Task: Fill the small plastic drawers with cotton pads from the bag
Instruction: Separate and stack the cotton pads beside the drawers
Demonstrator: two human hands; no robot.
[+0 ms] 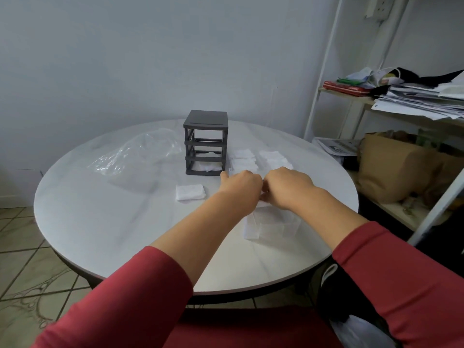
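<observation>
On my feed a round white table [113, 222] stood against a pale blue wall [125, 59], with a tiled floor [25, 259] below and a cluttered shelf [351, 97] to the right. The left hand [239, 188] and right hand [288, 188] met knuckle to knuckle, fingers curled, over a clear drawer [273, 226]. The right pinched a cotton pad [263, 197]; I could not tell the left's grip. Stacks of pads [247, 162] lay just right of the grey drawer frame [205, 144], and the bag [135, 154] lay to its left.

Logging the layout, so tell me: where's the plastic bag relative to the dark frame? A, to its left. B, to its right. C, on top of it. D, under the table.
A: the bag lies crumpled on the table left of the frame; the pads are stacked on its right.
</observation>
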